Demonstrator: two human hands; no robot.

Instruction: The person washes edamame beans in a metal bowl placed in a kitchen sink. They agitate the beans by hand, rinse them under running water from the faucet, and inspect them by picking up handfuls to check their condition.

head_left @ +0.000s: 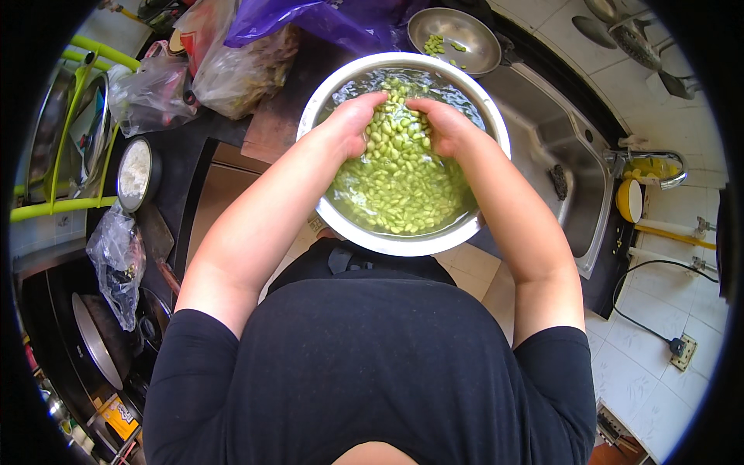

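A large metal basin (399, 246) of water stands in front of me, with a thick layer of shelled green beans (403, 190) in it. My left hand (354, 124) and my right hand (443, 124) reach into its far half from either side. Between them they cup a heap of the beans that rises to the water's surface. Both thumbs show on top, pointing inward. The other fingers are mostly hidden under the beans and water.
Right of the basin is a steel sink (573, 155) with a tap (666, 167). A small metal bowl (465, 39) holding a few beans sits behind. Plastic bags (244, 74), a bowl of white food (136, 174), a cleaver (157, 232) and a green rack (58, 205) are leftward.
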